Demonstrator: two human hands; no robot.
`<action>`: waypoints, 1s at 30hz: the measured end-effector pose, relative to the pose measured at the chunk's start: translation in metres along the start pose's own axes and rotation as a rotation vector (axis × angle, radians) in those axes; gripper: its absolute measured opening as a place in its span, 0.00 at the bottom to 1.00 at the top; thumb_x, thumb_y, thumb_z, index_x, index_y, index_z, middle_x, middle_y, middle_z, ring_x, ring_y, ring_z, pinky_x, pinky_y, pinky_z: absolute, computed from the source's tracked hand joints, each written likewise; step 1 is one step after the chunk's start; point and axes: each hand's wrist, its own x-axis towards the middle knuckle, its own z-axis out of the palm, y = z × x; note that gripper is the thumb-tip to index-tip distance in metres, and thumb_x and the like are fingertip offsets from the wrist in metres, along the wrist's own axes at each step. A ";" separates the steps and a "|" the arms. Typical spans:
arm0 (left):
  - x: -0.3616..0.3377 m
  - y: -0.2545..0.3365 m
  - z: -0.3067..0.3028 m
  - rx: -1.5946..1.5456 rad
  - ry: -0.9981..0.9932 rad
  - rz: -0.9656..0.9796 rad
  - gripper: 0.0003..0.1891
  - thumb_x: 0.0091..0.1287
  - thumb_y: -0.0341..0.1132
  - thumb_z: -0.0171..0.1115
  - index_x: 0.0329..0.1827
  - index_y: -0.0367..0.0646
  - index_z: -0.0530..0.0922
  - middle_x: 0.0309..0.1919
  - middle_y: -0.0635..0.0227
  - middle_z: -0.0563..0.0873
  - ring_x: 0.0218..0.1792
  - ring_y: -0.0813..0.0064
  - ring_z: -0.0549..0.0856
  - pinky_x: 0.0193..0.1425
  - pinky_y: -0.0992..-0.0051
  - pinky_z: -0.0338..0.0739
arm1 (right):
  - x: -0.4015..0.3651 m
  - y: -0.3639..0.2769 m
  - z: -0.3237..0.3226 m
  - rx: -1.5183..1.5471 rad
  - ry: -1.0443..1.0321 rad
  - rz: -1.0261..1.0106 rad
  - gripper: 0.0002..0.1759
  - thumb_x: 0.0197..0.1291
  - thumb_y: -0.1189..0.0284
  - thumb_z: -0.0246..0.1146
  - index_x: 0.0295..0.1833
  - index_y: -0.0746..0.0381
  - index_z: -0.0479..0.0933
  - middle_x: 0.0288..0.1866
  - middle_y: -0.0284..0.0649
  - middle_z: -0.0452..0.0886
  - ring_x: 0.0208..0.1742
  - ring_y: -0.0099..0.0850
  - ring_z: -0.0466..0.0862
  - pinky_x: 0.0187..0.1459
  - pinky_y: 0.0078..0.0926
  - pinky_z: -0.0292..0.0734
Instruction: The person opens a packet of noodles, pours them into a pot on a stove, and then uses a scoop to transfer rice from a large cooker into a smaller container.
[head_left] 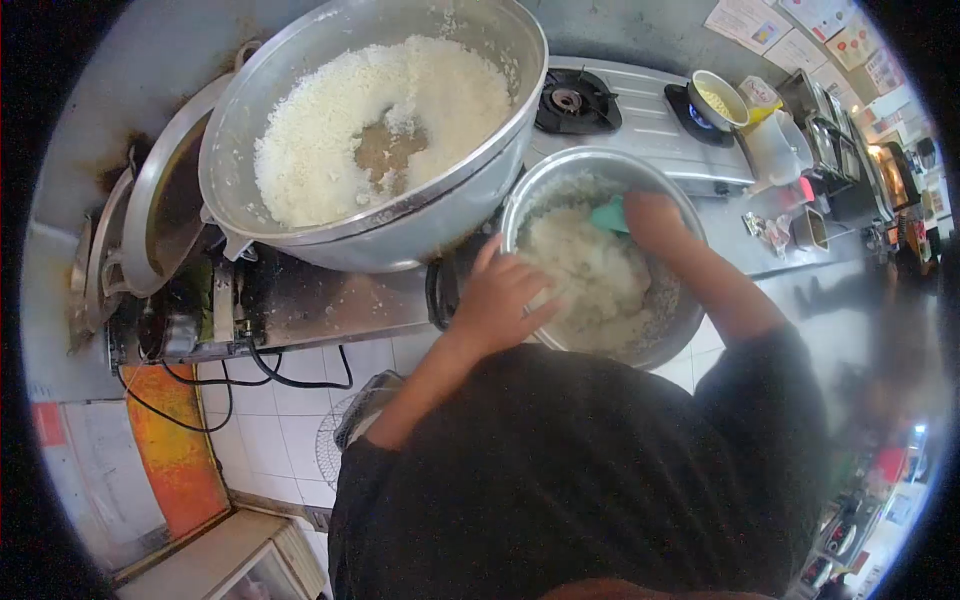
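A round metal pot (690, 335) in front of me holds white rice (585, 262), hazy and partly blurred. At its left side my left hand (495, 300) grips the rim, with some fingers reaching over the inside. My right hand (652, 222) is inside the pot on the right, closed around a teal plastic scoop (608, 214); the scoop is low by the rice and partly hidden by the hand. To the left stands a much larger metal pot (375, 245), with cooked rice (300, 150) heaped around its walls and a bare patch at the bottom.
Behind the pot, a steel stove (640, 110) carries a black burner (575, 100) and a small pan (718, 100) over a blue flame. A white jug (780, 150) stands at right. Large metal lids (165, 190) lean at left. Below are black hoses (300, 383) and a wire basket (335, 430).
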 end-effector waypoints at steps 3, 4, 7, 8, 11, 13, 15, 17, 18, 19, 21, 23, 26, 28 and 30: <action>-0.022 -0.004 -0.005 0.021 0.044 0.062 0.16 0.67 0.49 0.66 0.49 0.48 0.84 0.53 0.66 0.86 0.61 0.62 0.79 0.76 0.47 0.56 | -0.014 0.016 -0.052 -0.005 0.016 -0.032 0.15 0.59 0.73 0.62 0.52 0.62 0.82 0.42 0.47 0.88 0.43 0.43 0.90 0.41 0.42 0.85; -0.033 -0.005 -0.009 0.038 0.106 0.076 0.15 0.67 0.48 0.66 0.48 0.49 0.83 0.54 0.66 0.85 0.61 0.61 0.79 0.75 0.48 0.57 | -0.028 0.017 -0.067 0.011 0.033 -0.027 0.18 0.58 0.74 0.63 0.54 0.62 0.80 0.40 0.46 0.88 0.41 0.43 0.90 0.39 0.42 0.84; -0.062 -0.012 -0.012 0.084 0.329 0.041 0.14 0.67 0.47 0.67 0.48 0.50 0.82 0.55 0.65 0.84 0.61 0.57 0.78 0.72 0.51 0.60 | -0.039 -0.024 -0.028 -0.049 -0.068 -0.093 0.09 0.59 0.74 0.61 0.43 0.63 0.85 0.42 0.51 0.88 0.43 0.46 0.90 0.44 0.46 0.85; -0.074 -0.016 -0.013 0.104 0.414 0.011 0.13 0.67 0.46 0.67 0.47 0.50 0.81 0.55 0.65 0.83 0.61 0.55 0.78 0.72 0.52 0.61 | -0.033 -0.030 -0.008 -0.065 -0.197 -0.150 0.09 0.61 0.75 0.60 0.41 0.63 0.86 0.42 0.53 0.88 0.44 0.47 0.90 0.46 0.48 0.85; -0.105 -0.036 -0.026 0.247 0.636 -0.086 0.17 0.67 0.47 0.67 0.51 0.47 0.78 0.59 0.58 0.79 0.63 0.53 0.76 0.71 0.52 0.62 | -0.033 0.008 -0.045 0.079 -0.028 -0.166 0.09 0.60 0.73 0.61 0.41 0.61 0.86 0.41 0.53 0.88 0.43 0.50 0.89 0.47 0.49 0.84; -0.125 -0.065 -0.037 0.192 0.858 -0.193 0.25 0.63 0.46 0.70 0.57 0.44 0.75 0.63 0.54 0.75 0.66 0.53 0.72 0.72 0.53 0.61 | -0.039 0.028 -0.115 0.128 0.042 -0.051 0.11 0.57 0.71 0.64 0.44 0.63 0.85 0.44 0.55 0.87 0.47 0.53 0.88 0.51 0.49 0.83; -0.132 -0.076 -0.051 0.138 1.007 -0.290 0.34 0.61 0.49 0.73 0.63 0.40 0.69 0.67 0.49 0.69 0.69 0.53 0.68 0.74 0.53 0.60 | -0.056 0.043 -0.184 0.375 0.253 -0.069 0.16 0.62 0.68 0.63 0.52 0.64 0.81 0.47 0.56 0.86 0.50 0.57 0.85 0.54 0.53 0.78; -0.122 -0.090 -0.078 0.096 1.077 -0.372 0.46 0.58 0.54 0.76 0.70 0.36 0.61 0.72 0.45 0.61 0.73 0.51 0.63 0.76 0.53 0.58 | -0.062 0.031 -0.248 0.319 0.431 -0.068 0.18 0.66 0.67 0.61 0.57 0.64 0.78 0.48 0.57 0.85 0.51 0.59 0.83 0.54 0.55 0.77; -0.115 -0.099 -0.085 0.100 1.084 -0.370 0.52 0.55 0.58 0.77 0.72 0.36 0.57 0.74 0.45 0.58 0.74 0.51 0.61 0.77 0.52 0.56 | -0.052 0.015 -0.273 0.219 0.498 -0.096 0.18 0.68 0.66 0.59 0.59 0.64 0.76 0.48 0.57 0.84 0.51 0.59 0.83 0.53 0.55 0.76; -0.105 -0.106 -0.089 0.104 1.085 -0.370 0.58 0.52 0.61 0.78 0.74 0.35 0.54 0.75 0.44 0.55 0.76 0.50 0.58 0.78 0.52 0.54 | -0.029 0.000 -0.286 0.234 0.522 -0.192 0.17 0.69 0.66 0.58 0.58 0.64 0.75 0.48 0.59 0.84 0.51 0.59 0.83 0.53 0.55 0.76; -0.086 -0.111 -0.084 0.042 1.151 -0.342 0.68 0.47 0.67 0.79 0.78 0.35 0.47 0.78 0.44 0.50 0.78 0.48 0.54 0.80 0.51 0.51 | 0.026 -0.043 -0.305 0.304 0.536 -0.422 0.15 0.70 0.66 0.56 0.55 0.64 0.74 0.48 0.61 0.83 0.52 0.59 0.83 0.54 0.55 0.76; -0.064 -0.120 -0.069 -0.090 1.294 -0.273 0.75 0.42 0.73 0.77 0.80 0.35 0.41 0.80 0.44 0.45 0.80 0.47 0.49 0.82 0.50 0.47 | 0.128 -0.083 -0.296 0.294 0.326 -0.658 0.15 0.71 0.67 0.53 0.52 0.68 0.75 0.50 0.62 0.82 0.53 0.58 0.83 0.56 0.55 0.75; -0.065 -0.136 -0.060 0.106 1.306 -0.250 0.76 0.44 0.78 0.72 0.82 0.34 0.39 0.81 0.41 0.45 0.80 0.43 0.49 0.81 0.47 0.47 | 0.241 -0.152 -0.278 -0.053 0.054 -0.538 0.18 0.65 0.72 0.63 0.56 0.72 0.78 0.52 0.59 0.84 0.54 0.54 0.85 0.53 0.49 0.79; -0.068 -0.140 -0.057 0.180 1.285 -0.258 0.76 0.45 0.80 0.70 0.83 0.36 0.39 0.81 0.41 0.44 0.81 0.44 0.48 0.82 0.46 0.45 | 0.293 -0.190 -0.257 -0.265 0.064 -0.551 0.20 0.60 0.75 0.67 0.57 0.71 0.79 0.53 0.57 0.84 0.55 0.49 0.86 0.51 0.46 0.82; -0.068 -0.150 -0.059 0.258 1.288 -0.265 0.76 0.44 0.81 0.68 0.83 0.36 0.40 0.80 0.39 0.45 0.81 0.42 0.49 0.81 0.44 0.45 | 0.308 -0.236 -0.242 -0.308 0.192 -0.527 0.21 0.56 0.77 0.70 0.57 0.69 0.82 0.54 0.55 0.85 0.56 0.45 0.87 0.50 0.44 0.83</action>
